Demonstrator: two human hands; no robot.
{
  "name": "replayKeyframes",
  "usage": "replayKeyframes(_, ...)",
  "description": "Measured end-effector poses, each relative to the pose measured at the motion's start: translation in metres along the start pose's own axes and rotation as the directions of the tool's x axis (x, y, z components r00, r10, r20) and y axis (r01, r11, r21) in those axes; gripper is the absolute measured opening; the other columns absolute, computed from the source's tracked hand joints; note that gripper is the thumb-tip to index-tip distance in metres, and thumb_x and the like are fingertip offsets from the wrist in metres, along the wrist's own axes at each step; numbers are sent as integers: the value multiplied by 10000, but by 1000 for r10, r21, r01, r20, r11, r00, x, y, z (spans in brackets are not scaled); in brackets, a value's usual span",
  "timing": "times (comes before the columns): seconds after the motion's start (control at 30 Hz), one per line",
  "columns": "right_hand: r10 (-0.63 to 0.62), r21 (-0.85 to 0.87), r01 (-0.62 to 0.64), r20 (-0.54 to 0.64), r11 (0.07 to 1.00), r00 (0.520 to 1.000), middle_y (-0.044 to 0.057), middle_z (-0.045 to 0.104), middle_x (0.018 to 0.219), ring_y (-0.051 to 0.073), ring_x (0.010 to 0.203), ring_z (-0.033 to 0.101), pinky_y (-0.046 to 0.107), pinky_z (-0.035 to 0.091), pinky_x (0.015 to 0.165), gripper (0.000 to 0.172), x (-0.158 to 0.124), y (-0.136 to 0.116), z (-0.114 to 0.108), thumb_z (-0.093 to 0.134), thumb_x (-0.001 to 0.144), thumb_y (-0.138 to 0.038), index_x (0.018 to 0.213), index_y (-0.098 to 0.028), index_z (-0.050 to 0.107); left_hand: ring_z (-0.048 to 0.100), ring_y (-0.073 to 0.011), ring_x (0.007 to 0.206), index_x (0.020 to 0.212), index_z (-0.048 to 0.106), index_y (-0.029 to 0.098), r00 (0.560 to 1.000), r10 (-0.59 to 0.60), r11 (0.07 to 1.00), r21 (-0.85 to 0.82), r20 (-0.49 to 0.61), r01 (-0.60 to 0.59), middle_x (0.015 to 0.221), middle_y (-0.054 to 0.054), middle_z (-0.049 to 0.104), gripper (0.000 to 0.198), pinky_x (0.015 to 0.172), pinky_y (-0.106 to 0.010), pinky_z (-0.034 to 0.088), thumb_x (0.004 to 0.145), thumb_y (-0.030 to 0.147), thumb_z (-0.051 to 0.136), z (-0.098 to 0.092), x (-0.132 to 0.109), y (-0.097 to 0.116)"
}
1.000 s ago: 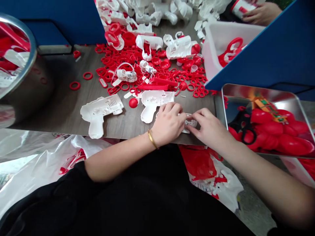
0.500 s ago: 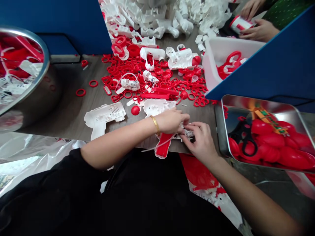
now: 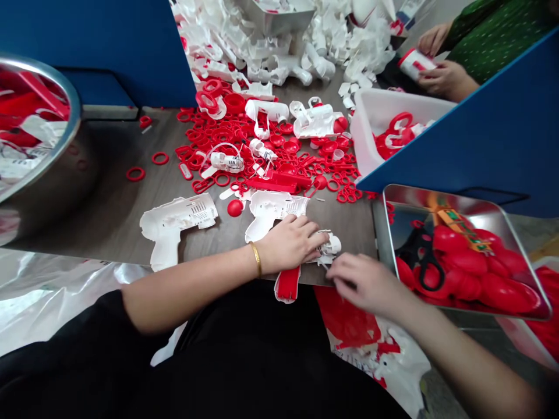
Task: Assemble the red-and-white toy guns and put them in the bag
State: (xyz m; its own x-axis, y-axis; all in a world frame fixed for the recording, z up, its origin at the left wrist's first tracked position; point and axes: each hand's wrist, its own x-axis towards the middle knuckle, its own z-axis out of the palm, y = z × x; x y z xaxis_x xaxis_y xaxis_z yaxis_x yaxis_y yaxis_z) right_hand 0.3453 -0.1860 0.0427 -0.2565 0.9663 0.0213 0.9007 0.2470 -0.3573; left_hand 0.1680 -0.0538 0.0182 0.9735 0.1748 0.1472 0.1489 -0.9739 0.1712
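Note:
My left hand is closed over a white gun-shaped housing with a red handle at the table's front edge. White inner parts show past its fingertips. Just to the right, my right hand pinches the end of a thin pale tube that runs to these parts. Behind my left hand lies an open white half shell. Another white half shell rests farther left, and a red ball sits between the two.
Red rings and small parts cover the table's middle. A metal pot stands left, a metal tray with scissors and red pieces right. Blue partitions flank the table. Behind the right one, a person's hands hold a red-and-white cylinder.
My right hand has moved away from the inner parts toward the lower right, drawing the tube. My left hand lies flatter over the housing. The whole view has shifted slightly.

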Motion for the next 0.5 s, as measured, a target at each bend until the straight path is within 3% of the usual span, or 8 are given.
replayKeyframes(0.07,258,-44,-263,-95,964,962,52,713,931,175,773,642,298,459,702,251,29,22,-12,467,879,-227,984,-221,695,511,-270,974,1250,529,201,1000,-7,1000,3,10,7,1083,-79,609,403,778,-379,372,933,445,482,2,2,1)
replayKeyframes(0.13,502,-285,-516,-127,808,856,105,721,931,249,814,653,352,452,695,261,67,48,-20,498,857,-262,992,-192,710,514,-265,953,1237,540,198,999,-29,1000,-9,27,30,1047,-76,612,392,772,-372,383,929,436,494,2,6,3)
replayKeyframes(0.23,611,-419,-562,-22,713,791,135,720,814,296,785,659,365,436,645,210,105,71,-26,544,818,-271,834,-168,727,502,-277,1008,1236,545,188,994,-106,994,-34,-25,105,1177,-110,569,402,812,-378,402,918,432,519,-2,5,6)
replayKeyframes(0.3,588,-377,-558,-44,739,808,102,709,740,263,726,655,343,434,626,187,101,63,-27,552,813,-282,781,-178,704,481,-279,1059,1251,538,187,977,-171,984,-67,-129,164,1276,-130,509,397,864,-391,406,930,418,499,-4,-2,7)
replayKeyframes(0.37,500,-227,-515,-124,827,857,45,690,689,198,650,636,300,440,611,161,76,35,-24,553,818,-300,785,-195,670,470,-262,1060,1248,543,194,951,-226,973,-103,-212,209,1290,-126,498,344,895,-394,404,960,358,447,-4,-12,7)
replayKeyframes(0.4,410,-88,-431,-185,898,893,19,679,681,160,608,619,271,444,600,143,59,18,-21,550,825,-300,807,-201,653,467,-255,1055,1234,552,200,944,-239,969,-112,-228,218,1280,-117,509,318,897,-393,404,971,324,423,-3,-17,7)
replayKeyframes(0.47,168,67,-160,-127,985,978,-11,668,683,117,566,595,234,440,578,127,28,-14,-8,538,846,-293,821,-214,635,459,-255,1058,1205,564,204,948,-229,972,-106,-223,210,1273,-101,530,290,877,-387,408,978,285,401,1,-24,7)
replayKeyframes(0.5,90,72,-83,-100,994,991,-21,652,660,106,548,583,226,429,566,130,16,-26,0,516,858,-259,799,-210,622,458,-256,1060,1192,565,201,954,-211,976,-98,-211,195,1267,-95,542,282,862,-383,410,979,284,401,3,-26,8)
